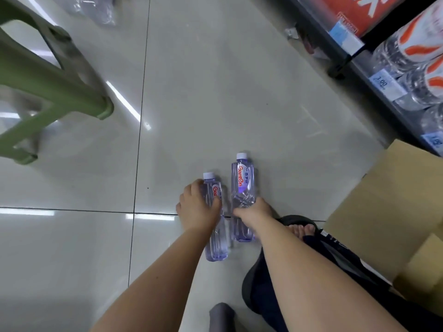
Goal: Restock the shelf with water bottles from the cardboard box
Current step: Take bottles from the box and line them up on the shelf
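Here left hand [197, 209] fingers wrap the left bottle [216, 245], right hand [254, 210] fingers the right bottle [243, 180], both caps pointing forward.

The left bottle [215, 245] and the right bottle [243, 200] I grip are clear, smooth plastic with a faint violet tint, glossy labels [241, 179] and white plastic caps [241, 156]. The floor [215, 92] is polished tile, glossy enough to mirror the lights. The stool [48, 92] is matt green plastic. The cardboard box [388, 200] is plain, matt brown. The shelf bottles [393, 58] are clear, ridged plastic.
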The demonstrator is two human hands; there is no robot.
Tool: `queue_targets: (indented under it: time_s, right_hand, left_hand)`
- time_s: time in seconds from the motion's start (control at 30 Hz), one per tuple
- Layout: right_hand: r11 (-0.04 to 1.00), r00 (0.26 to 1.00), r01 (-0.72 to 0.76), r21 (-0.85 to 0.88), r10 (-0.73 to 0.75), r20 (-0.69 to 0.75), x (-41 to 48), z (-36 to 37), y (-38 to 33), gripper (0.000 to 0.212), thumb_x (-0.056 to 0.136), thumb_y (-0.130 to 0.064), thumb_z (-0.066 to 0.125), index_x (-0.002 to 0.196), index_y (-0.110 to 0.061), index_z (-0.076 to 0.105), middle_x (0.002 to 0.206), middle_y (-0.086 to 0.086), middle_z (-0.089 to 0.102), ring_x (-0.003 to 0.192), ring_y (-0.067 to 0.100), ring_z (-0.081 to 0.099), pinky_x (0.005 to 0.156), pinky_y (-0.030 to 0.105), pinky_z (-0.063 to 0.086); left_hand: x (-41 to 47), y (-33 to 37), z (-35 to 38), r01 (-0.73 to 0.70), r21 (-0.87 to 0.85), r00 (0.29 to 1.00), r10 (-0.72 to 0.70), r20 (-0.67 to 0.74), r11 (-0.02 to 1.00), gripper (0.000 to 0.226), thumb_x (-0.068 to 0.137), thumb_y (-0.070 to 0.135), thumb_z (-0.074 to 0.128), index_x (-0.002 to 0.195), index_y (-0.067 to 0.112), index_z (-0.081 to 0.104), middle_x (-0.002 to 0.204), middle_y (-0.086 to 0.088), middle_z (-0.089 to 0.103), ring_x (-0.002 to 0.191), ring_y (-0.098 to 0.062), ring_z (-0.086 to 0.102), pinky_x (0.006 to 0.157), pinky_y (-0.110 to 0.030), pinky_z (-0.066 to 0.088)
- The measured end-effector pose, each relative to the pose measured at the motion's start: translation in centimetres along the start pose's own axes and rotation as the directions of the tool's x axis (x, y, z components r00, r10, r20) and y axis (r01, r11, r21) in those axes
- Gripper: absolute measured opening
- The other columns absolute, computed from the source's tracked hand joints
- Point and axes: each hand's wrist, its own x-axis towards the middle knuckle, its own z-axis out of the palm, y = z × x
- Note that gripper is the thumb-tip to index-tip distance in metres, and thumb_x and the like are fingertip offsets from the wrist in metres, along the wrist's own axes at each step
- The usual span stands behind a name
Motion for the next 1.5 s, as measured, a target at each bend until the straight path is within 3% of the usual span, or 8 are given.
queue_targets:
  time_s: [0.1,0.33,0.47,0.6,0.73,1.0,1.33,1.5]
  right_hand:
    - [0.992,0.997,0.046,0.116,-0.053,0.058,-1.5,-2.3,-0.8,0.043,0.058,-0.032,0.076,0.097,-0.018,0.065,0.081,0.000,0.067,0.067,0.017,0.063,0.066,0.024,0.054]
    - [0.935,0.963,0.250,0.252,-0.267,0.035,-9.5,-11.6,-3.6,0.020,0.067,-0.011,0.071,0.085,-0.016,0.064,0.078,0.003,0.066,0.064,0.017,0.060,0.054,0.022,0.047]
    - [0.871,0.917,0.398,0.287,-0.385,-0.102,-16.0,-18.8,-3.7,0.041,0.055,-0.019,0.074,0.096,-0.016,0.066,0.087,0.006,0.068,0.067,0.019,0.062,0.056,0.022,0.046]
    - [0.772,0.845,0.530,0.351,-0.449,-0.290,-22.5,-25.8,-0.8,0.021,0.069,-0.013,0.068,0.089,-0.018,0.064,0.087,0.004,0.067,0.073,0.019,0.063,0.055,0.023,0.046]
    - [0.659,0.735,0.660,0.361,-0.468,-0.491,-28.4,-31.7,4.7,0.030,0.067,-0.014,0.072,0.095,-0.013,0.061,0.087,0.003,0.065,0.073,0.013,0.060,0.064,0.025,0.048]
    - [0.527,0.589,0.769,0.362,-0.363,-0.722,-36.7,-40.5,16.7,0.028,0.071,-0.006,0.068,0.098,-0.014,0.065,0.082,0.001,0.067,0.067,0.013,0.059,0.057,0.021,0.044]
    - [0.358,0.452,0.856,0.372,-0.170,-0.876,-39.6,-46.4,26.5,0.024,0.072,-0.003,0.067,0.090,-0.018,0.062,0.080,-0.001,0.067,0.066,0.008,0.059,0.054,0.013,0.043]
    - [0.345,0.465,0.846,0.407,-0.101,-0.880,-37.3,-48.8,30.4,0.053,0.066,-0.019,0.071,0.118,-0.014,0.060,0.109,0.004,0.070,0.095,0.014,0.067,0.075,0.022,0.053]
  left_hand:
    - [0.1,1.1,-1.6,-0.043,0.051,0.999,0.043,0.001,0.998,0.046,0.083,0.038,0.062,0.125,0.022,0.053,0.124,-0.004,0.056,0.112,-0.027,0.052,0.091,-0.039,0.038]
    - [-1.7,10.5,-8.1,-0.253,0.013,0.967,0.253,-0.035,0.967,0.038,0.085,0.035,0.059,0.121,0.023,0.057,0.121,-0.002,0.058,0.113,-0.026,0.052,0.092,-0.037,0.037]
    - [-5.1,18.8,-12.8,-0.431,-0.038,0.900,0.426,-0.093,0.901,0.033,0.086,0.032,0.055,0.118,0.025,0.058,0.119,0.000,0.060,0.112,-0.025,0.052,0.092,-0.037,0.038]
    - [-10.3,26.3,-17.0,-0.615,0.056,0.779,0.617,-0.111,0.786,0.029,0.084,0.025,0.053,0.112,0.026,0.061,0.114,0.001,0.062,0.108,-0.023,0.056,0.092,-0.036,0.037]
    - [-17.1,32.3,-19.6,-0.773,0.268,0.576,0.813,-0.083,0.575,0.024,0.086,0.025,0.048,0.108,0.024,0.058,0.111,-0.001,0.061,0.107,-0.026,0.055,0.090,-0.037,0.036]
    - [-30.7,41.7,-20.3,-0.863,0.456,0.246,0.969,0.008,0.215,0.029,0.087,0.031,0.044,0.114,0.023,0.054,0.113,-0.001,0.057,0.111,-0.026,0.052,0.091,-0.040,0.035]
    - [-45.2,50.3,-16.7,-0.987,-0.028,0.157,0.988,0.003,0.157,0.041,0.088,0.063,0.043,0.081,0.023,0.050,0.087,0.002,0.065,0.090,-0.025,0.061,0.077,-0.034,0.045]
    - [-49.0,52.6,-12.2,-0.877,-0.390,0.224,0.957,0.186,0.281,0.068,0.071,0.060,0.071,0.123,0.022,0.048,0.085,0.005,0.060,0.081,-0.012,0.061,0.072,-0.025,0.046]
